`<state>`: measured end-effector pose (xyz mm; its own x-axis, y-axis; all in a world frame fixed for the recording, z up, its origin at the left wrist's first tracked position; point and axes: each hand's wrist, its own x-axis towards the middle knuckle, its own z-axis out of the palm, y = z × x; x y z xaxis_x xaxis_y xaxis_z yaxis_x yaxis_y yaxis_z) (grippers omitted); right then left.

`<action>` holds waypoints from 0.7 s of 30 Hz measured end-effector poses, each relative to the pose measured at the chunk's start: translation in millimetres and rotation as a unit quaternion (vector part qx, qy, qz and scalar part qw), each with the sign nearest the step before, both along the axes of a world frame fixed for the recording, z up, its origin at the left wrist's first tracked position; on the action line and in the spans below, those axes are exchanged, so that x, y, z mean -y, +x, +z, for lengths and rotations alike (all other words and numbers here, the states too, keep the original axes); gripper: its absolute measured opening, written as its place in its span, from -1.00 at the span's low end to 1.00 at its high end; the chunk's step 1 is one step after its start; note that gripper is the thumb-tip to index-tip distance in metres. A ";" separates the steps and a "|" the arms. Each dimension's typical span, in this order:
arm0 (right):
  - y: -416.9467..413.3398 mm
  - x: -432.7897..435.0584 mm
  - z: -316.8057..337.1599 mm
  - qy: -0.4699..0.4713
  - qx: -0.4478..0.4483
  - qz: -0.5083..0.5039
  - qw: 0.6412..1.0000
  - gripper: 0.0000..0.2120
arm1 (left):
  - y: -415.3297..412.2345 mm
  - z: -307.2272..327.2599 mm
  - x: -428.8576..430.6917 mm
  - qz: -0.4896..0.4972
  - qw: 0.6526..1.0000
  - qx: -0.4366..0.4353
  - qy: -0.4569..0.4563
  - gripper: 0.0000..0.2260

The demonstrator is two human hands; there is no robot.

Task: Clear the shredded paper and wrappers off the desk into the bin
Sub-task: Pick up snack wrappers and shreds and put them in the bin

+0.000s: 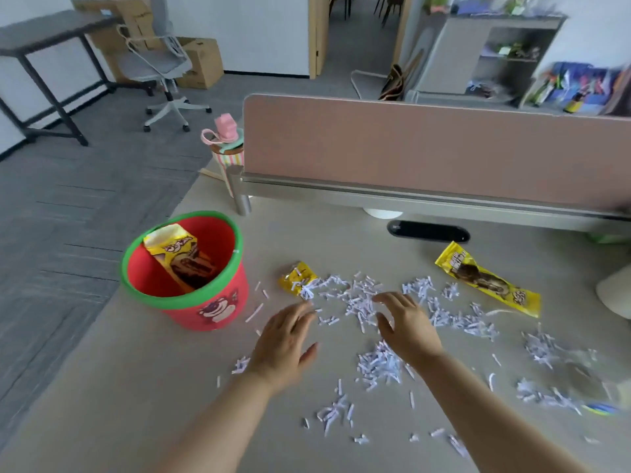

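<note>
White shredded paper point(377, 365) lies scattered over the beige desk point(143, 387), thickest in the middle and to the right. A red bin with a green rim point(218, 303) stands at the desk's left edge with one yellow wrapper point(181, 257) inside. A crumpled yellow wrapper point(297, 278) lies just right of the bin. A long yellow wrapper point(488, 279) lies flat at the right. My left hand point(283, 343) and my right hand point(408, 327) hover side by side over the shreds, fingers spread and relaxed, holding nothing.
A pink partition point(426, 148) walls off the desk's far side, with a black cable slot point(428, 231) below it. A pink-lidded bottle point(227, 145) stands at the far left corner. A white object point(616, 295) sits at the right edge. Beyond are an office chair point(160, 66) and boxes.
</note>
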<state>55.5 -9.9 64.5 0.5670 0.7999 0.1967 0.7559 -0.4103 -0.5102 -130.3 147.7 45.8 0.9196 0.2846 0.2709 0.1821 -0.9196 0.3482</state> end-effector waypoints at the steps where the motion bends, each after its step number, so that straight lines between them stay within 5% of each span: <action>1: 5.7 18.7 -10.5 -0.032 0.008 -0.025 0.999 -0.70 | 3.9 -14.3 6.4 0.006 0.999 -0.046 0.002 -0.56; 6: 21.7 86.6 -52.2 -0.188 0.030 -0.171 0.967 -0.40 | 11.9 -58.4 17.5 0.073 0.971 -0.227 0.010 -0.34; 13: 64.6 123.1 -78.6 -0.265 -0.035 -0.259 0.928 -0.25 | 43.2 -68.4 2.2 0.102 0.966 -0.239 0.011 -0.09; 21: 67.6 85.4 -85.1 -0.257 -0.035 -0.102 0.960 -0.28 | 83.1 -79.9 37.3 0.025 0.976 -0.214 -0.020 -0.12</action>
